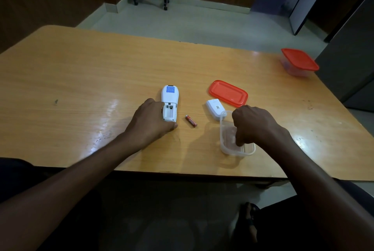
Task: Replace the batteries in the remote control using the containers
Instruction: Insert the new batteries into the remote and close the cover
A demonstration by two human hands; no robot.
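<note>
Remote (170, 103) lies face down near the middle of the desk (81, 80), long axis running away from the person, battery bay open and empty at the near end. Its cover (215, 108) lies apart to the right, just beside a loose red lid (228, 93).

Left hand (150, 122) rests against the remote's left side and near end, fingers curled loosely around the casing, steadying it rather than lifting it.

Right hand (254, 124) reaches down into the open clear tub (224, 145) at the near right, fingers (239, 143) bunched and pointing downward inside it. Whether they are pinching a battery cannot be told; the hand hides the tub's floor there.

One red battery (190, 121) lies on the desk between the two hands, touching neither, its long axis slanted from far-left to near-right. It sits just right of the remote's near end, nearer the left hand than the right.

A second tub (297, 64), lid on, stands well apart at the far right edge.

Judgement: the bay awaits cells. The loose battery lies left of the right hand; either hand could reach it, and it would need turning to line up with the bay's lengthwise slots.
</note>
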